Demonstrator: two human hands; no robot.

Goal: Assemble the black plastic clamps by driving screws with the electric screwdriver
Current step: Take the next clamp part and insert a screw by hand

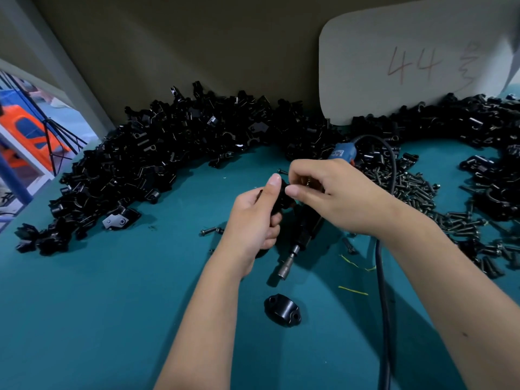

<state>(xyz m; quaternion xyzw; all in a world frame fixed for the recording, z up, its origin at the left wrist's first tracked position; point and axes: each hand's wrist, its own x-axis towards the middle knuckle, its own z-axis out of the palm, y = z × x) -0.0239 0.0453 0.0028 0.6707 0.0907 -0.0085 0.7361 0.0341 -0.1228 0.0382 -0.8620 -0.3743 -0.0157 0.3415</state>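
Single head-worn wide-angle view, forward and down, close over the teal table [98,305] toward the back wall [197,46].

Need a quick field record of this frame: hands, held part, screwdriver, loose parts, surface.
left hand: grips a black clamp piece above the table
right hand: fingertips pinch at the same clamp piece; whether a screw is held cannot be told
screwdriver: lying on the table under the hands, untouched, tip toward the person, cable trailing
clamp half: loose, alone near the person
clamp pile: along the back wall
screw pile: right of the hands
table: teal surface
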